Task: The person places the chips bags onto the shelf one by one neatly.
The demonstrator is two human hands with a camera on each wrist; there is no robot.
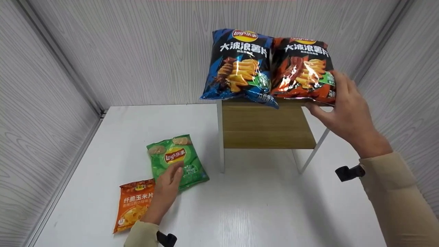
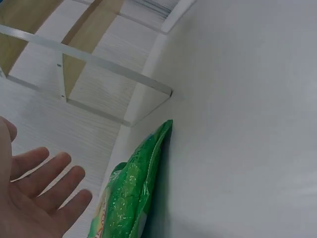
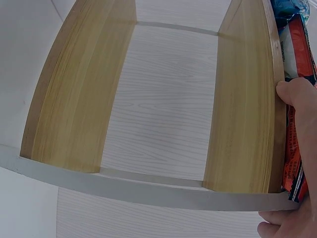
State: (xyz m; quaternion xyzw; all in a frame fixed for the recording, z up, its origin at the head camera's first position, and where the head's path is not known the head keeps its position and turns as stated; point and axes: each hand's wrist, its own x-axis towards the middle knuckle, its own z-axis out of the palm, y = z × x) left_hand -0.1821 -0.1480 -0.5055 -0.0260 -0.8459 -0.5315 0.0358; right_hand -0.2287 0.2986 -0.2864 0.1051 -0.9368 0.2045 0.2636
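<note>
Here, left hand (image 1: 168, 185) near green bag (image 1: 175, 149), right hand (image 1: 351, 109) on red bag (image 1: 301, 72)

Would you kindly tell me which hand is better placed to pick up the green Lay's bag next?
Probably the left hand: it is empty and near the green Lay's bag, whereas the right hand touches the red Lay's bag up on the rack.

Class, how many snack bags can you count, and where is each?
4: blue bag and red bag side by side atop the rack, green bag and orange bag on the white table. Others may be hidden.
</note>
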